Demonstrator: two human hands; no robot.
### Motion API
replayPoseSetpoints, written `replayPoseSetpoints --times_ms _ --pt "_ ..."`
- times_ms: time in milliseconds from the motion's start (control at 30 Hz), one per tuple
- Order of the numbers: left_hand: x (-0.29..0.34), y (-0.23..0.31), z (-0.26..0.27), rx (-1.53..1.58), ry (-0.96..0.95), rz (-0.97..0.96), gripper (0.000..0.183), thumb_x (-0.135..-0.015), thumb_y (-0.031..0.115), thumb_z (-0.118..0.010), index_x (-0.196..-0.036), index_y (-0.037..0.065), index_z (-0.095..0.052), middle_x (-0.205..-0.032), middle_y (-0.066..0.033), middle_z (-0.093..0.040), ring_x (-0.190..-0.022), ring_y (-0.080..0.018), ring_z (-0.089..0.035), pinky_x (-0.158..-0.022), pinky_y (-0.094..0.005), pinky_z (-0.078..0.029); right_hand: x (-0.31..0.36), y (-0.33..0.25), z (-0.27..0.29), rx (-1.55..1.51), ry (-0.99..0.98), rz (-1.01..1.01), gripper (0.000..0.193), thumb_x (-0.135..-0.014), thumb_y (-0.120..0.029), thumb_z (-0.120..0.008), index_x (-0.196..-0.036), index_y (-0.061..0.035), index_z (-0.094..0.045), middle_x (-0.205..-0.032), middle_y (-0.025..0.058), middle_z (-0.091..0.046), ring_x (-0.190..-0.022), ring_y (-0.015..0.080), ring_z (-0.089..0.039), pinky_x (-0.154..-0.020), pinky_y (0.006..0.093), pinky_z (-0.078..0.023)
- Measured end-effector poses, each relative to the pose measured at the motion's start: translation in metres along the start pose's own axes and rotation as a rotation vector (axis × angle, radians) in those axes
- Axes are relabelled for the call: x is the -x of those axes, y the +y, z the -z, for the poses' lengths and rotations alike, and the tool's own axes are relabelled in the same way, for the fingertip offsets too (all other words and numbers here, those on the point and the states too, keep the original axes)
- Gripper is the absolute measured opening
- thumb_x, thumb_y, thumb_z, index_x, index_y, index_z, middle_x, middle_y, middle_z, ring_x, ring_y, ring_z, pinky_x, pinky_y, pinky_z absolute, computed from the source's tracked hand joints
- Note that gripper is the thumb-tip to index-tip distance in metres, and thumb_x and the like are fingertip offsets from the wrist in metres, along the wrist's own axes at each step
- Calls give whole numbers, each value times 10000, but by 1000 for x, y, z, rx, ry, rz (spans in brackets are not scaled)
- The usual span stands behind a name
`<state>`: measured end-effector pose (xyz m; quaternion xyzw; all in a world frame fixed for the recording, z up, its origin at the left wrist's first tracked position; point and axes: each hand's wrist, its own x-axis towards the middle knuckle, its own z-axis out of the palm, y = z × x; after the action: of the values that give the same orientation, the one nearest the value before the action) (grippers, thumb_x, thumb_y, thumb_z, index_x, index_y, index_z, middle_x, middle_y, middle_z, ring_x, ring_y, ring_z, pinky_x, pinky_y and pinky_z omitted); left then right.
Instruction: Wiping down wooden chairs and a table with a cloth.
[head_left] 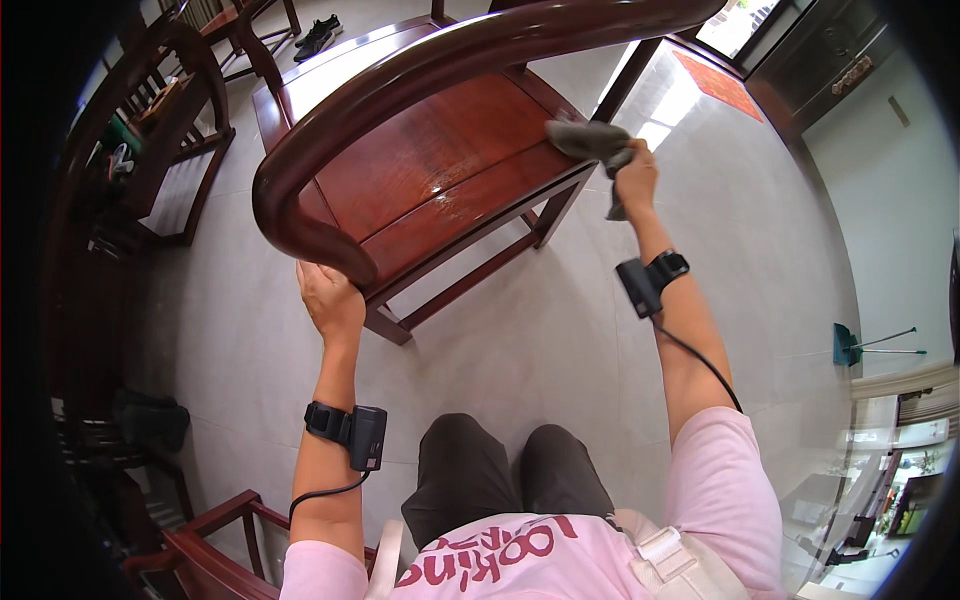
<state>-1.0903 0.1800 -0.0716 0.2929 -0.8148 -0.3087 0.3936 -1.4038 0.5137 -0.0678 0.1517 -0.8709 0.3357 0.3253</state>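
A dark red wooden armchair (430,165) with a glossy curved rail stands in front of me. My left hand (332,300) grips the chair's near left corner, just under the end of the rail; its fingertips are partly hidden behind the wood. My right hand (637,175) is closed on a grey cloth (590,140), out at the seat's right edge. One end of the cloth lies over that edge and is a little blurred; the other end hangs below my hand. Shiny patches show on the seat panel.
Another wooden chair (205,540) stands close at the lower left, and more dark furniture (180,120) lines the left side. Black shoes (318,38) lie at the back. A red mat (718,85) is by the door; a green dustpan (846,344) stands at the right wall.
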Motion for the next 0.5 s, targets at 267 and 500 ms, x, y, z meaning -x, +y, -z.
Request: replayPoseSetpoints --times_ms 267,500 --pt "0 4 3 -15 5 25 263 -945 156 -335 -1063 -16 -494 -1051 -207 -534 -1002 -417 -494 -866 -460 -397 -3 -35 -28 -75 74 -134 283 -810 -51 -452 -1056 -43 -591 -1014 209 -610 -958 389 -561 -879 455 -428" --pt "-1 -4 7 -75 40 3 363 -962 192 -341 -1246 -5 -452 -1172 -220 -507 -1068 -413 -491 -904 -443 -405 61 -149 16 -437 -407 126 264 -719 -81 -561 -975 -35 -610 -892 155 -609 -847 290 -598 -807 362 -468"
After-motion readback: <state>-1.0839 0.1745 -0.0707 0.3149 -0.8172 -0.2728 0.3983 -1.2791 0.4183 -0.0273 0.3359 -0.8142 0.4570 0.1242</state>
